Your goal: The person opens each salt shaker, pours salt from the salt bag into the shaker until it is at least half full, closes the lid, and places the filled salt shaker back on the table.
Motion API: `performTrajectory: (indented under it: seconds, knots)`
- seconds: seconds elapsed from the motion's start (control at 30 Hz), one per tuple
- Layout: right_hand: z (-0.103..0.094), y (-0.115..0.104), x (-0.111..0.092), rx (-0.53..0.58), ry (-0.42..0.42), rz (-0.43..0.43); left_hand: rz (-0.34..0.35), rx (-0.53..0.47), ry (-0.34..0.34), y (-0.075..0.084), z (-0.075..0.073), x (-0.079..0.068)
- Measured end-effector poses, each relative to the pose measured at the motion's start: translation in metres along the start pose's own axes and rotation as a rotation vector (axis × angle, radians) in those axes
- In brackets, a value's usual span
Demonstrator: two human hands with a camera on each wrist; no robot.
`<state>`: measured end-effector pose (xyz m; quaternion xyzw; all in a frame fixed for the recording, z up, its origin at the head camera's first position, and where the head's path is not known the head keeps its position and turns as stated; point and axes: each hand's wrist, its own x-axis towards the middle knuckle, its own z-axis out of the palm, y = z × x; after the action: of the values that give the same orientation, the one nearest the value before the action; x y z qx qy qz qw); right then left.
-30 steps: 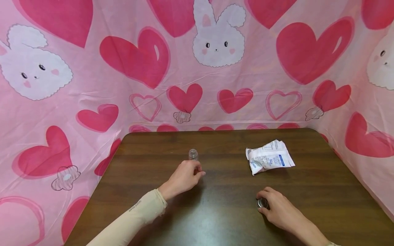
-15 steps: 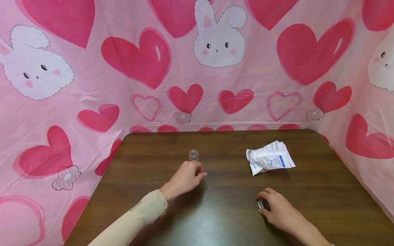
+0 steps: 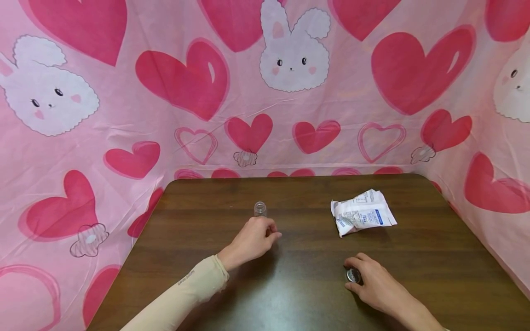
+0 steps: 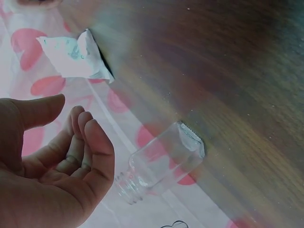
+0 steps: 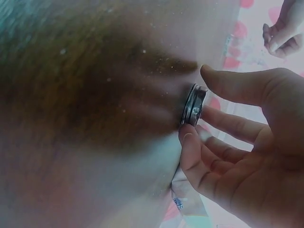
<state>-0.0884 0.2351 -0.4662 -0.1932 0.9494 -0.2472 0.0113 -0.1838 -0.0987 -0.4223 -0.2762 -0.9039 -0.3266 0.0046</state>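
silver disc (image 5: 195, 105) sits between right fingers (image 5: 191, 151), thumb contact unclear

Free room, counter (image 3: 298, 262): wide lane btwn clear bottle (image 3: 260, 209) & white packet (image 3: 365, 214), thru to back edge; strips along L & R edges. Obstacles: bottle, upright, nr back edge, just past L hand (image 3: 250, 241); packet, twd back R corner; metal disc (image 3: 354, 276) in R hand (image 3: 377, 285), in front of packet; cloth wall (image 3: 283, 138) at back edge.

From here I see a cloth-walled booth (image 3: 120, 108), heart-printed pink fabric (image 3: 285, 105) behind and either side of the bench (image 3: 298, 248).
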Motion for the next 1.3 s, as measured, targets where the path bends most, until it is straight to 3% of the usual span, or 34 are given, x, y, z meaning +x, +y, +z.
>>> performTrajectory:
  seconds: [0.27,0.53,0.73,1.3]
  knots:
    - [-0.002,-0.003,-0.002,-0.018,0.048,0.016,0.028,0.018,0.001,0.004,0.004,0.005]
    - [-0.008,-0.004,0.003,0.006,0.055,0.073,0.005,-0.004,-0.038,0.012,0.005,0.008]
    - [-0.011,-0.003,0.002,0.0,0.124,0.083,0.046,0.015,-0.033,0.018,0.007,0.013]
    - [-0.04,0.011,0.008,-0.017,0.261,0.086,0.057,0.017,-0.043,0.042,0.023,0.032]
